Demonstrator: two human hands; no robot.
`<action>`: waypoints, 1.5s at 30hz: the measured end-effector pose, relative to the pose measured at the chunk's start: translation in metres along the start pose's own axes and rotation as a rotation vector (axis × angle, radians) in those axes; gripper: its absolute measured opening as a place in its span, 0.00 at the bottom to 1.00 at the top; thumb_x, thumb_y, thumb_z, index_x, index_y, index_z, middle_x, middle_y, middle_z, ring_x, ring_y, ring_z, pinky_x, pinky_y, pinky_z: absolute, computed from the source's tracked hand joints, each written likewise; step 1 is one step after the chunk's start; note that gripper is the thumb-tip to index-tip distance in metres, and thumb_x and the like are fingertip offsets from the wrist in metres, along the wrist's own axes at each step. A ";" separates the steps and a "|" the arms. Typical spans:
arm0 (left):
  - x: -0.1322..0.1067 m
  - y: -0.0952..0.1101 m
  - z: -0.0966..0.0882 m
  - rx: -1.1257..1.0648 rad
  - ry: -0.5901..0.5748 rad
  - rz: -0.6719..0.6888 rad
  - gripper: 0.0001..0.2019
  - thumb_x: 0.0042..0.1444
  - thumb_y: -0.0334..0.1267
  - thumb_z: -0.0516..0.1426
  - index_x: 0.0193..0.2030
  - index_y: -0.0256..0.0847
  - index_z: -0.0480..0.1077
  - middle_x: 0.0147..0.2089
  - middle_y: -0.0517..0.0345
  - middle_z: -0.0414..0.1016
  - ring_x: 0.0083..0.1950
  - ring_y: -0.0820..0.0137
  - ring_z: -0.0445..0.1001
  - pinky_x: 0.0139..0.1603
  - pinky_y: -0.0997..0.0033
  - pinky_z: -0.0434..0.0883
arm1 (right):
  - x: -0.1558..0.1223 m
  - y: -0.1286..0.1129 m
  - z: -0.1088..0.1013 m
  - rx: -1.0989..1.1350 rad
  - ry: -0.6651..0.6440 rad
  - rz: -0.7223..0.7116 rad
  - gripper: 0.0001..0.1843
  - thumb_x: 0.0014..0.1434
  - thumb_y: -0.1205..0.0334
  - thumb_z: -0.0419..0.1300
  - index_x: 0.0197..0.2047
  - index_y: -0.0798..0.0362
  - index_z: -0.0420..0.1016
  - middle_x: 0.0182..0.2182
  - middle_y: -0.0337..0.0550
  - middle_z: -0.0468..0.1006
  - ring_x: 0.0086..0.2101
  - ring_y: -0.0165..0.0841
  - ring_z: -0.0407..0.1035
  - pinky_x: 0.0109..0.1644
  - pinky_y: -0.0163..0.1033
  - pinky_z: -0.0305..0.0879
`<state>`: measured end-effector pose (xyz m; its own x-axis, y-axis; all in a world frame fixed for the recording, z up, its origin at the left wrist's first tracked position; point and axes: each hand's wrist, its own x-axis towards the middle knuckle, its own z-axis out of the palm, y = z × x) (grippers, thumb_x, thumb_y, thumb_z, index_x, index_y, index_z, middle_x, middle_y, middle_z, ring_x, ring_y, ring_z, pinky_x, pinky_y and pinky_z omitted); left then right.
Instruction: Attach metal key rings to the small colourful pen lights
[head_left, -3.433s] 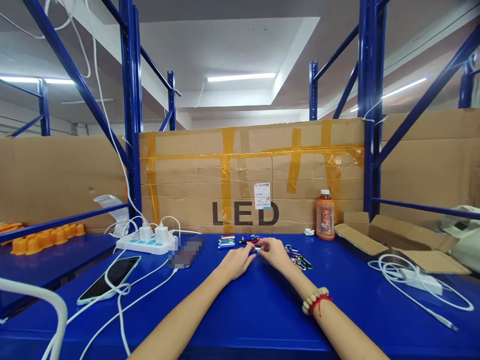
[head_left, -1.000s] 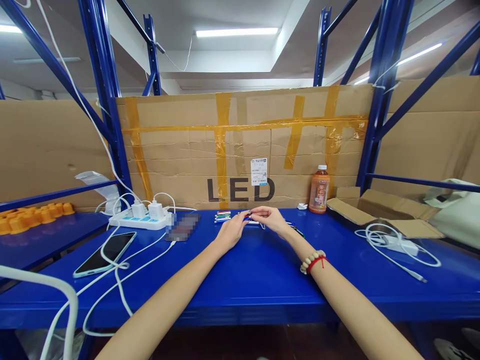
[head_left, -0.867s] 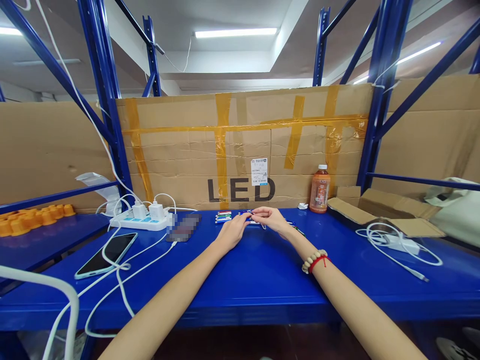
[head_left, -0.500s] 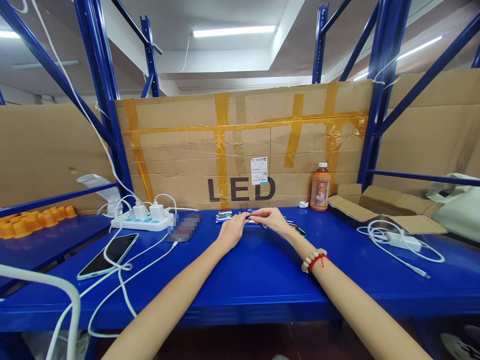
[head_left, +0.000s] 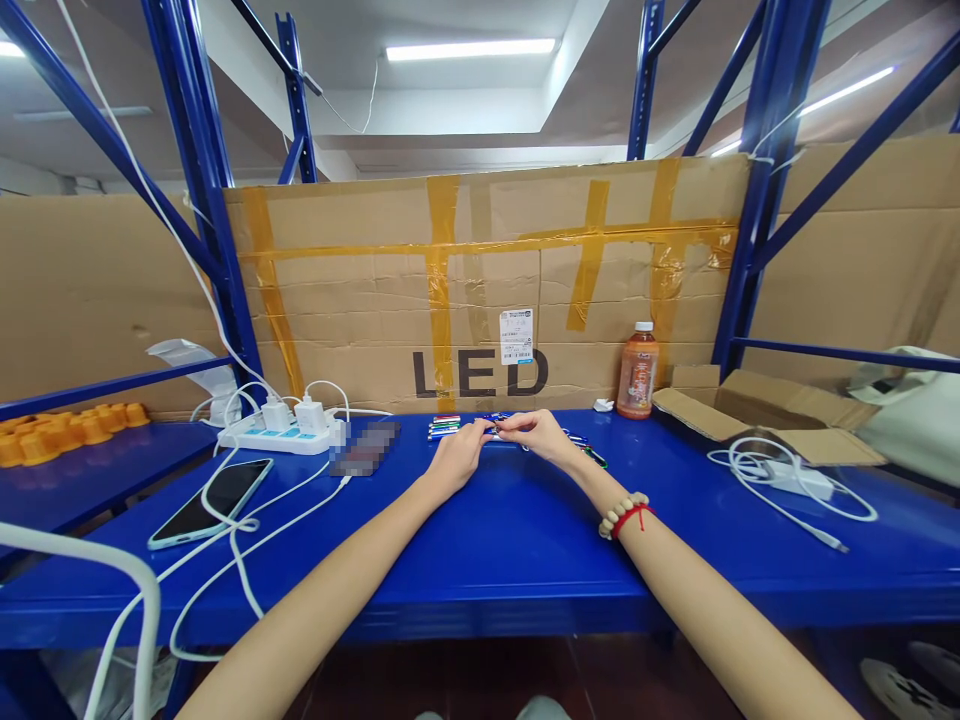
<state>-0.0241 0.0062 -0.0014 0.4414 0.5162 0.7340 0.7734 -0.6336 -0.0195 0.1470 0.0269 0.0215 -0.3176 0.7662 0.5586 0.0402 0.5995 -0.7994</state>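
Note:
Past the middle of the blue tabletop [head_left: 525, 530], my left hand [head_left: 459, 454] and my right hand [head_left: 541, 436] meet fingertip to fingertip. Both are closed in a pinch around something small and dark that I cannot make out. Several slim, pen-like things [head_left: 444, 427] in red, green, white and blue lie beside my left fingers. More of them [head_left: 576, 438] show to the right of my right hand, with a green-edged piece [head_left: 596, 457] at the near end. My hands hide the middle of this row.
A power strip [head_left: 277, 438] with chargers, a phone [head_left: 214, 503], a pixelated dark device [head_left: 365, 450] and loose white cables are at left. An orange drink bottle [head_left: 638, 372], an open carton [head_left: 772, 408] and a coiled charger cable [head_left: 799, 482] stand right. Cardboard [head_left: 360, 310] walls the back.
The view has shifted slightly. My hands stay together at the same spot, with only small finger movement.

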 end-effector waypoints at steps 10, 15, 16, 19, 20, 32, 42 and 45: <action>0.001 0.003 0.000 0.062 0.032 0.089 0.10 0.61 0.37 0.41 0.43 0.36 0.59 0.40 0.51 0.70 0.43 0.68 0.70 0.37 0.72 0.68 | -0.001 -0.004 0.000 0.044 -0.009 0.049 0.16 0.29 0.59 0.68 0.24 0.59 0.77 0.27 0.46 0.76 0.29 0.32 0.69 0.35 0.36 0.65; 0.000 0.005 -0.003 0.050 -0.002 0.067 0.10 0.61 0.36 0.42 0.44 0.37 0.59 0.43 0.52 0.70 0.44 0.69 0.70 0.39 0.71 0.68 | -0.001 -0.001 -0.002 0.007 -0.021 -0.013 0.16 0.30 0.57 0.68 0.23 0.60 0.77 0.25 0.46 0.75 0.27 0.30 0.67 0.31 0.35 0.63; 0.000 0.005 -0.003 0.046 -0.013 0.065 0.10 0.61 0.36 0.42 0.45 0.37 0.59 0.44 0.53 0.70 0.44 0.69 0.70 0.40 0.71 0.68 | -0.001 0.000 -0.002 -0.003 -0.020 -0.017 0.16 0.30 0.56 0.68 0.23 0.60 0.76 0.25 0.46 0.75 0.26 0.30 0.66 0.30 0.34 0.63; 0.001 0.005 -0.003 0.054 -0.037 0.043 0.11 0.61 0.35 0.42 0.47 0.37 0.59 0.45 0.54 0.70 0.46 0.69 0.69 0.43 0.69 0.68 | -0.001 0.002 0.000 -0.025 -0.010 -0.016 0.19 0.30 0.53 0.67 0.24 0.60 0.76 0.25 0.46 0.75 0.24 0.28 0.64 0.27 0.34 0.61; 0.001 0.005 -0.003 0.061 -0.042 0.027 0.12 0.61 0.35 0.42 0.48 0.37 0.59 0.46 0.53 0.69 0.46 0.68 0.69 0.44 0.68 0.68 | -0.001 0.002 0.001 -0.032 -0.004 -0.014 0.20 0.30 0.52 0.67 0.24 0.61 0.76 0.24 0.46 0.74 0.23 0.28 0.63 0.25 0.33 0.60; 0.003 0.000 0.005 0.063 -0.040 -0.003 0.12 0.61 0.37 0.43 0.48 0.38 0.60 0.49 0.53 0.68 0.49 0.69 0.67 0.47 0.68 0.67 | -0.001 0.005 -0.003 -0.199 0.031 -0.066 0.21 0.35 0.50 0.65 0.29 0.60 0.77 0.26 0.46 0.74 0.22 0.26 0.62 0.26 0.33 0.59; 0.000 0.004 -0.005 0.065 -0.058 0.033 0.12 0.61 0.38 0.42 0.45 0.37 0.60 0.43 0.53 0.70 0.44 0.68 0.69 0.40 0.70 0.68 | 0.000 0.008 -0.006 -0.224 -0.016 -0.173 0.17 0.36 0.51 0.65 0.24 0.59 0.76 0.26 0.47 0.73 0.29 0.31 0.66 0.34 0.37 0.61; -0.001 0.002 -0.003 0.048 -0.047 0.052 0.11 0.61 0.37 0.42 0.46 0.37 0.59 0.43 0.54 0.69 0.44 0.69 0.69 0.41 0.71 0.67 | -0.001 0.008 -0.004 -0.175 -0.050 -0.147 0.18 0.37 0.50 0.65 0.23 0.59 0.75 0.26 0.46 0.72 0.26 0.29 0.64 0.31 0.35 0.61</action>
<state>-0.0240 0.0027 0.0001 0.5013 0.5109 0.6983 0.7696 -0.6322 -0.0899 0.1515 0.0321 0.0156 -0.3781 0.6580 0.6512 0.1520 0.7380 -0.6575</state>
